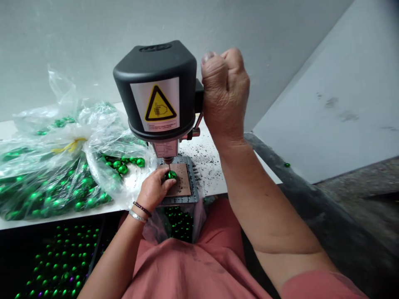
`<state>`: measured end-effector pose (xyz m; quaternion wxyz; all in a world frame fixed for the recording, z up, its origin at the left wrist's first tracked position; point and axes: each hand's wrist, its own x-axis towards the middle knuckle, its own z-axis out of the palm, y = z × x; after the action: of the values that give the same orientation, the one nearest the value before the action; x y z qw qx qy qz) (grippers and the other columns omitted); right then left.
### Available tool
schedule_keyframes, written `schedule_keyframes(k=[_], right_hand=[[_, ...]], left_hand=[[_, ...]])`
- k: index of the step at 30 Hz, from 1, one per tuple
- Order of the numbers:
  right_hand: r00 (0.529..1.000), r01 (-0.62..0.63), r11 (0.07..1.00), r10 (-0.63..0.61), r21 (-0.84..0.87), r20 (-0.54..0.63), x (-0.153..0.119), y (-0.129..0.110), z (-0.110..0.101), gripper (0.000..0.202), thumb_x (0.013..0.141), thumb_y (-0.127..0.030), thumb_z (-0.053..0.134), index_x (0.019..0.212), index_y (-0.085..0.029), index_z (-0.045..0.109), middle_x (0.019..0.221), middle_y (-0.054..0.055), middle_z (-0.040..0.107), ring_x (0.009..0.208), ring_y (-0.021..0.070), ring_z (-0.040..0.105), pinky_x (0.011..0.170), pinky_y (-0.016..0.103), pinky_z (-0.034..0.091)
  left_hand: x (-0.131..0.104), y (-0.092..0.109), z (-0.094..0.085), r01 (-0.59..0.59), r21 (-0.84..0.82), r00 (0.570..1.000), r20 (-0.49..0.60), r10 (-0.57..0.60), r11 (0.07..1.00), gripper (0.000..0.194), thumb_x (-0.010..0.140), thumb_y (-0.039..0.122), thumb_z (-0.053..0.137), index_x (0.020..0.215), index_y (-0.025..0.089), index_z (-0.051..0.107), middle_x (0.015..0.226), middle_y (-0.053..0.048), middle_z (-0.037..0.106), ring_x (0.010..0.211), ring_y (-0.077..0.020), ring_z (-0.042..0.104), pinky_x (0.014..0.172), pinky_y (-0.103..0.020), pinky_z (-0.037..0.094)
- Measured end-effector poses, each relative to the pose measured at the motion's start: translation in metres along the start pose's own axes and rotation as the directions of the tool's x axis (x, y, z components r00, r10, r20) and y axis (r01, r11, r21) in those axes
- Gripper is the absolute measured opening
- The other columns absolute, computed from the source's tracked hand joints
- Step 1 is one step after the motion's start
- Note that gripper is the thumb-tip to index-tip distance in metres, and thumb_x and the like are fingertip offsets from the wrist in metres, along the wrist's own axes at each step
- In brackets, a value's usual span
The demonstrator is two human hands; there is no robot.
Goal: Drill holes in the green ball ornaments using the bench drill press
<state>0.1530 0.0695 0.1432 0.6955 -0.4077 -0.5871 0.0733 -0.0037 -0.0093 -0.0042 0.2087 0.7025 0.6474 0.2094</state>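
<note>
A black drill press point(156, 87) with a yellow warning triangle stands in front of me. My left hand point(156, 185) pinches a shiny green ball point(171, 176) between thumb and fingers, on a brown board point(182, 182) over the metal base. The thin drill bit point(169, 167) points down onto the ball's top; whether it has entered the ball I cannot tell. High on the right side of the drill head, my right hand point(226, 91) is closed in a fist around the feed handle, whose thin metal rod point(199, 119) shows below the fist.
Clear plastic bags point(62, 153) full of green balls cover the table's left side, with loose green balls point(123, 169) at their opening. Dark shavings point(205, 170) lie right of the base. Below are a black tray point(62, 257) of green balls and more balls point(179, 224) between my legs.
</note>
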Motion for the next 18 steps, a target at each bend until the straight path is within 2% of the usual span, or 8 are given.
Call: schedule_keyframes(k=[3, 9, 14, 18], right_hand=[[1.0, -0.011, 1.0, 0.011, 0.005, 0.003, -0.001, 0.0, 0.0, 0.028, 0.085, -0.036, 0.041, 0.066, -0.018, 0.03, 0.061, -0.006, 0.03, 0.06, 0.0045, 0.029, 0.064, 0.019, 0.029], [0.999, -0.039, 0.999, 0.038, 0.012, 0.011, -0.001, -0.003, 0.0, 0.029, 0.085, -0.035, 0.041, 0.065, -0.018, 0.028, 0.061, -0.006, 0.028, 0.059, 0.0041, 0.027, 0.064, 0.019, 0.028], [0.999, -0.047, 0.998, 0.048, -0.03, 0.026, 0.0, -0.003, 0.0, 0.031, 0.086, -0.034, 0.042, 0.064, -0.019, 0.026, 0.062, -0.006, 0.026, 0.061, 0.0044, 0.026, 0.063, 0.018, 0.027], [0.999, -0.017, 0.999, 0.018, -0.035, 0.027, 0.0, -0.002, -0.001, 0.032, 0.086, -0.036, 0.041, 0.064, -0.02, 0.025, 0.061, -0.006, 0.026, 0.061, 0.0054, 0.025, 0.063, 0.018, 0.028]], left_hand=[[0.0, 0.0, 0.0, 0.002, -0.033, 1.0, 0.008, -0.002, 0.999, 0.039, 0.079, 0.033, 0.056, 0.114, 0.019, 0.06, 0.117, -0.009, 0.064, 0.108, -0.0217, 0.058, 0.094, -0.033, 0.043], [0.007, -0.002, -0.009, 0.161, -0.198, 0.986, 0.081, -0.148, 0.967, 0.038, 0.077, 0.038, 0.054, 0.107, 0.018, 0.066, 0.098, -0.005, 0.071, 0.088, -0.0196, 0.064, 0.081, -0.029, 0.049], [0.009, -0.009, -0.009, 0.168, -0.288, 0.984, 0.108, -0.142, 0.943, 0.038, 0.076, 0.039, 0.054, 0.104, 0.018, 0.067, 0.09, -0.003, 0.072, 0.08, -0.0178, 0.064, 0.076, -0.028, 0.049], [0.01, -0.01, -0.009, 0.16, -0.28, 0.985, 0.114, -0.133, 0.947, 0.037, 0.076, 0.039, 0.054, 0.103, 0.018, 0.067, 0.087, -0.003, 0.072, 0.075, -0.0168, 0.064, 0.071, -0.027, 0.05]])
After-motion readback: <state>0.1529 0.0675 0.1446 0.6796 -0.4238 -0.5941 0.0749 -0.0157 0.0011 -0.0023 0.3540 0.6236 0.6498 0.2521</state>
